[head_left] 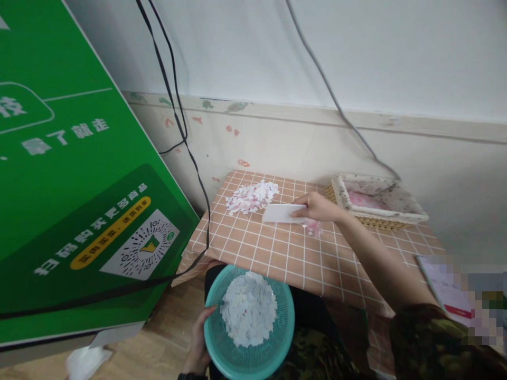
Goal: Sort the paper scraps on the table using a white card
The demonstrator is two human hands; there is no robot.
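My left hand [198,338] grips the left rim of a teal plastic colander [287,322], which rests at my lap below the table edge. A heap of small white paper pieces [249,311] fills its middle. Over the table, my right hand [312,207] is closed on a flat white card [282,213], thumb and fingers pinching its right end. Beside and partly behind that hand lie some pink and white paper pieces [312,228]. Farther left on the checked cloth spreads a larger pile of white and pink paper pieces [252,197].
A cloth-lined wicker basket [382,219] with pink contents stands at the table's back right. The table has a brown checked tablecloth [253,243]. A tall green cabinet [79,174] is at left, with a black cable [200,182] hanging before it. A booklet [443,287] lies at right.
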